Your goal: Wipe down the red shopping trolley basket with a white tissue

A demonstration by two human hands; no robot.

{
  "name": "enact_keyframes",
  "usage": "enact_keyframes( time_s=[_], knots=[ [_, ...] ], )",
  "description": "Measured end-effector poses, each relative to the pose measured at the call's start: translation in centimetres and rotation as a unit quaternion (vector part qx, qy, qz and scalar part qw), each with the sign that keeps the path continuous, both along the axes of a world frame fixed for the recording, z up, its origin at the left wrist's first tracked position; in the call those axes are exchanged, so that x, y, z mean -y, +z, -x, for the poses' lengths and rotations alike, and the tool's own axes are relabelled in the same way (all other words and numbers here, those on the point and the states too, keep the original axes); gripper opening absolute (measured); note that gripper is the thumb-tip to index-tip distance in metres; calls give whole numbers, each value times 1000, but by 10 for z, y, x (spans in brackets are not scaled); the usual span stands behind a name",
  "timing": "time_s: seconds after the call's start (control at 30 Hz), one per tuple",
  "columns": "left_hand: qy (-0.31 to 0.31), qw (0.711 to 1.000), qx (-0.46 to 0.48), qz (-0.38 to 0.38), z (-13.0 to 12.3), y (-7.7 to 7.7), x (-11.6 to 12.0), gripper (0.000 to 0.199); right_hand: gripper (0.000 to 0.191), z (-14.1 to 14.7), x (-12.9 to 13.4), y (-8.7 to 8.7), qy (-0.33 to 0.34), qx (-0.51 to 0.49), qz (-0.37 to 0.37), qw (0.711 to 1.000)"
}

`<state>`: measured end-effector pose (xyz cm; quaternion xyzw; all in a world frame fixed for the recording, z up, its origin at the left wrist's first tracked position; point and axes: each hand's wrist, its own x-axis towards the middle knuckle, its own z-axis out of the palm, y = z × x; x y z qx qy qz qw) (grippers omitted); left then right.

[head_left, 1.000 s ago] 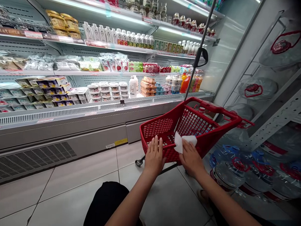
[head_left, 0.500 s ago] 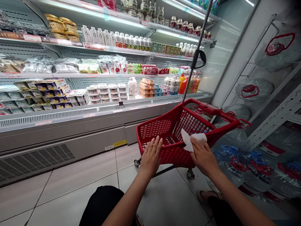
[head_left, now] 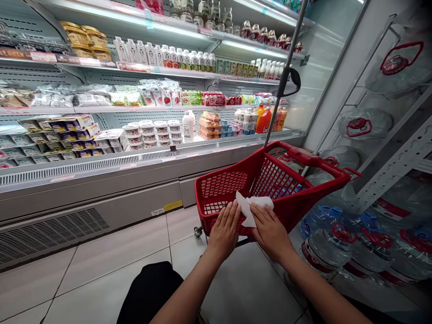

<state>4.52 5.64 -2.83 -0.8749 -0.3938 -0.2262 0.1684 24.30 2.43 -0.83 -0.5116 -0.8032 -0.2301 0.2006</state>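
Note:
A small red plastic shopping cart (head_left: 297,207) with lattice sides stands in front of me. My left hand (head_left: 223,232) rests with fingers stretched out on the cart's near side, close to the top edge. A crumpled white tissue (head_left: 247,211) lies over the near rim, held there under the fingers of my right hand (head_left: 270,232). The tissue's left edge comes close to my left fingertips; whether they touch it I cannot tell. The part of the tissue beneath my right palm is hidden.
An open refrigerated case (head_left: 130,178) runs along the left, its shelves stocked with cups, cartons and bottles. A grey pole (head_left: 285,72) with a black grip rises behind the cart. Large water bottles (head_left: 328,244) stand on the right beside a white rack (head_left: 396,161).
My right hand and the tissue have slid left along the near rim, up to my left hand. My left hand has shifted slightly right. The cart has turned a little.

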Motion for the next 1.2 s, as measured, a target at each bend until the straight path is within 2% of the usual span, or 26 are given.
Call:
enact_keyframes(
  time_s=[0.07, 0.2, 0.33, 0.4, 0.53, 0.63, 0.7, 0.8, 0.87, 0.97, 1.1, 1.2],
  knots=[
    [-3, 1000, -8, -13, 4, -1, -2, 91, 61, -18, -1, 5, -14, 9, -5, 1000],
    [-3, 1000, -11, -13, 11, 1, -8, 88, 52, -69, -5, 17, -99, -7, -27, 995],
    [7, 1000, 2, -4, 11, 4, -12, 84, 67, -101, -9, 25, -159, -20, -32, 987],
    [9, 1000, 14, 2, 9, 4, -12, 84, 73, -98, -13, 23, -169, -33, -37, 984],
    [18, 999, 33, 22, 3, 5, -9, 83, 58, -65, -20, 9, -149, -53, -56, 986],
    [21, 999, 39, 27, -3, 8, -7, 81, 55, -32, -18, -3, -95, -45, -41, 994],
    [-5, 999, 33, 21, -9, 10, -7, 82, 57, -15, -13, -8, -51, -27, -27, 998],
    [-42, 999, 20, 12, -17, 11, -9, 83, 59, -9, -5, -8, -9, 10, -19, 1000],
    [-37, 999, 16, 16, -20, 10, -11, 81, 59, -22, 0, -4, 1, 29, -12, 999],
    [-20, 999, 9, 29, -22, 10, -12, 79, 60, -60, 12, 7, -17, 40, -9, 999],
    [-17, 999, 12, 39, -22, 11, -12, 79, 63, -116, 41, 25, -96, 11, -33, 995],
    [-26, 999, 10, 36, -23, 12, -11, 78, 63, -141, 59, 37, -156, -12, -52, 986]
  ],
)
